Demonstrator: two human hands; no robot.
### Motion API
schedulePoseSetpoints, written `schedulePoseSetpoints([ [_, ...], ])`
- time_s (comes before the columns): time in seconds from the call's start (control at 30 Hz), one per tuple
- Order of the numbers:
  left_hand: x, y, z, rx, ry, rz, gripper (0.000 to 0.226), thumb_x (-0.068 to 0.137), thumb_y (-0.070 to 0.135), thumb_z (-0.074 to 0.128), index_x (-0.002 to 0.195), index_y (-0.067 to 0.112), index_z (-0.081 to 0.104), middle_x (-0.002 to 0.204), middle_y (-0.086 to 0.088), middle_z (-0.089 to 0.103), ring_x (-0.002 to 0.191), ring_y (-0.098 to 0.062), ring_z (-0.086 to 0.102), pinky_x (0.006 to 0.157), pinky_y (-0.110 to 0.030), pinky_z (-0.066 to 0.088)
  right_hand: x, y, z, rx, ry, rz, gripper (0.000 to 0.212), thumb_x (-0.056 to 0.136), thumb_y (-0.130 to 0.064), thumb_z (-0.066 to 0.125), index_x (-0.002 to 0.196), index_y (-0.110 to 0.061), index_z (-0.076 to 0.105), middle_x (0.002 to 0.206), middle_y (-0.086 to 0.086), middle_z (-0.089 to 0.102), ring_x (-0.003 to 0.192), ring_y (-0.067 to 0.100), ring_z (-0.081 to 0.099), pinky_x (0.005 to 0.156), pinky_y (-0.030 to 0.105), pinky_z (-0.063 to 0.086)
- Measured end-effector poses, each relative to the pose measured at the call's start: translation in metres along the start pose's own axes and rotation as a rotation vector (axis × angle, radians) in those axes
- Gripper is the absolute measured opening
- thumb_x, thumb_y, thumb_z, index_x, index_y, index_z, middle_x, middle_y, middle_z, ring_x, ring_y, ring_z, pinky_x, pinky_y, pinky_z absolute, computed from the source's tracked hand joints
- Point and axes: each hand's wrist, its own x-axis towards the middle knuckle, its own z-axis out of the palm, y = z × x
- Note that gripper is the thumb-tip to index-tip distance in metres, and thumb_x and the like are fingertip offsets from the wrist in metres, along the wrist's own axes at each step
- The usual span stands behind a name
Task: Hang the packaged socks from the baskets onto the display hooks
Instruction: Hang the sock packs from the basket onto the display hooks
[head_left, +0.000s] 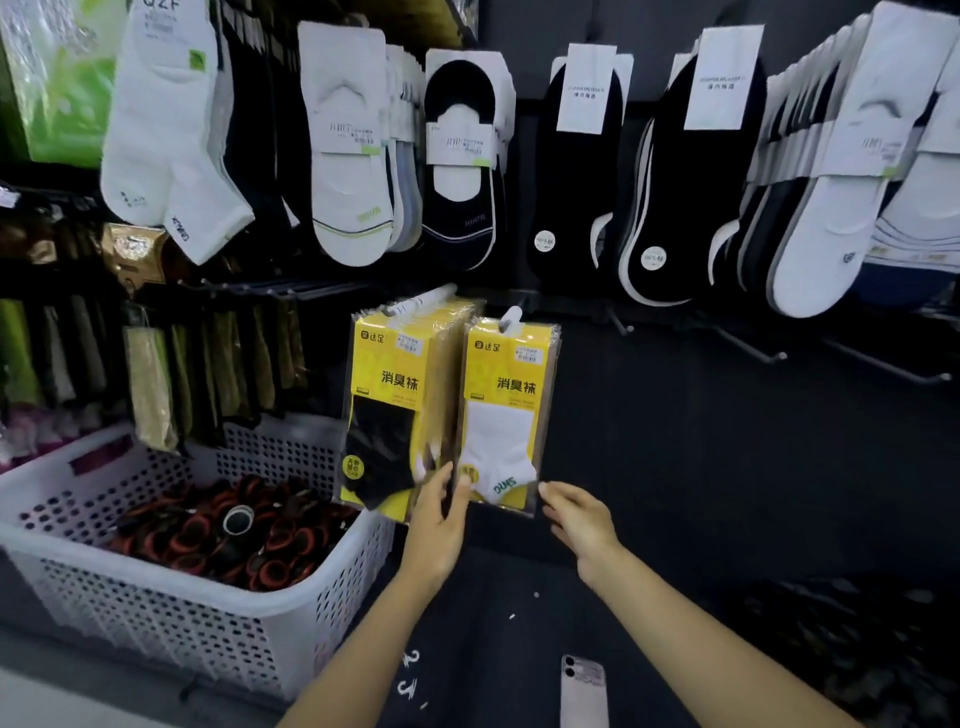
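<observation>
Under the hook (511, 316), left hand (439, 519) pinching white-sock pack (506, 415), right hand (579, 517) loosely spread, touching its corner

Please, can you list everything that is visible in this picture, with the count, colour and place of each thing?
black-sock packs: a stack, yellow card, on the lower left hook
white-sock pack: at least one, yellow card, on the hook just right of them
loose socks: many, white and black, upper row of hooks
empty hooks: three, dark, lower right of the wall
flat packets: many, gold and green, left wall
basket: one, white, lower left
rolled items: many, black and orange, inside the basket
phone: one, pale, bottom centre
left hand: at the white-sock pack's lower left corner; grip blurred
right hand: fingertips at its lower right corner
</observation>
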Motion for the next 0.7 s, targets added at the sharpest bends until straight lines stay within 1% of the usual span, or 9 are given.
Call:
schedulePoseSetpoints([
  [0.1, -0.037, -0.038, 0.006, 0.047, 0.018, -0.073, 0.047, 0.095, 0.042, 0.045, 0.137, 0.022, 0.044, 0.135, 0.007, 0.048, 0.124, -0.011, 0.046, 0.103, -0.029, 0.038, -0.022, 0.035, -0.024, -0.055, -0.096, 0.053, 0.023, 0.089, -0.017, 0.066, 0.111, -0.014, 0.064, 0.112, 0.005, 0.066, 0.104, 0.017, 0.062, 0.097, 0.032, 0.048],
  [0.2, -0.085, -0.086, 0.017, 0.13, -0.064, -0.15, 0.036, 0.094, 0.042, 0.049, 0.127, 0.029, 0.049, 0.125, 0.009, 0.053, 0.115, -0.008, 0.051, 0.094, -0.024, 0.042, -0.052, 0.086, -0.053, -0.16, -0.167, 0.115, 0.02, 0.088, -0.02, 0.067, 0.108, -0.017, 0.066, 0.108, 0.001, 0.067, 0.101, 0.012, 0.063, 0.089, 0.026, 0.049],
  [0.27, -0.12, -0.114, 0.025, 0.189, -0.152, -0.205, 0.034, 0.094, 0.037, 0.051, 0.126, 0.024, 0.05, 0.122, 0.005, 0.055, 0.113, -0.011, 0.054, 0.095, -0.027, 0.045, -0.072, 0.126, -0.074, -0.229, -0.186, 0.194, 0.022, 0.089, -0.02, 0.066, 0.11, -0.014, 0.065, 0.109, 0.001, 0.067, 0.1, 0.013, 0.063, 0.084, 0.023, 0.05],
  [0.37, -0.173, -0.151, 0.038, 0.259, -0.23, -0.323, 0.035, 0.094, 0.028, 0.055, 0.124, 0.01, 0.054, 0.12, -0.006, 0.058, 0.114, -0.021, 0.056, 0.099, -0.035, 0.044, -0.103, 0.191, -0.108, -0.315, -0.129, 0.316, 0.024, 0.088, -0.011, 0.065, 0.112, -0.005, 0.064, 0.112, 0.012, 0.067, 0.105, 0.023, 0.063, 0.084, 0.027, 0.048],
  [0.43, -0.209, -0.173, 0.041, 0.311, -0.26, -0.409, 0.035, 0.094, 0.029, 0.055, 0.123, 0.009, 0.055, 0.123, -0.008, 0.058, 0.116, -0.026, 0.054, 0.1, -0.036, 0.043, -0.121, 0.231, -0.134, -0.362, -0.069, 0.422, 0.031, 0.089, -0.008, 0.064, 0.118, 0.001, 0.06, 0.114, 0.017, 0.064, 0.109, 0.028, 0.06, 0.085, 0.029, 0.048],
  [0.5, -0.244, -0.193, 0.037, 0.391, -0.303, -0.504, 0.04, 0.095, 0.034, 0.053, 0.127, 0.011, 0.053, 0.126, -0.007, 0.056, 0.115, -0.024, 0.055, 0.094, -0.03, 0.045, -0.139, 0.264, -0.157, -0.419, -0.047, 0.549, 0.038, 0.09, -0.013, 0.064, 0.125, 0.0, 0.056, 0.125, 0.018, 0.058, 0.117, 0.03, 0.054, 0.09, 0.034, 0.045],
  [0.57, -0.272, -0.209, 0.031, 0.4, -0.351, -0.632, 0.046, 0.095, 0.037, 0.051, 0.134, 0.013, 0.047, 0.131, -0.007, 0.053, 0.109, -0.02, 0.056, 0.085, -0.025, 0.045, -0.153, 0.291, -0.175, -0.492, -0.056, 0.664, 0.048, 0.09, -0.022, 0.065, 0.13, -0.002, 0.051, 0.133, 0.015, 0.052, 0.123, 0.03, 0.05, 0.087, 0.029, 0.04],
  [0.63, -0.29, -0.218, 0.026, 0.36, -0.378, -0.745, 0.048, 0.095, 0.038, 0.049, 0.137, 0.013, 0.043, 0.132, -0.009, 0.052, 0.105, -0.019, 0.056, 0.082, -0.031, 0.048, -0.165, 0.314, -0.188, -0.537, -0.067, 0.737, 0.056, 0.088, -0.027, 0.067, 0.134, -0.001, 0.047, 0.138, 0.015, 0.049, 0.126, 0.03, 0.047, 0.088, 0.027, 0.038],
  [0.7, -0.3, -0.224, 0.023, 0.358, -0.396, -0.795, 0.038, 0.097, 0.036, 0.047, 0.128, 0.014, 0.049, 0.124, -0.013, 0.057, 0.104, -0.025, 0.059, 0.086, -0.04, 0.051, -0.175, 0.334, -0.193, -0.548, -0.079, 0.821, 0.062, 0.088, -0.029, 0.067, 0.138, -0.001, 0.043, 0.142, 0.017, 0.045, 0.129, 0.03, 0.044, 0.092, 0.028, 0.038],
])
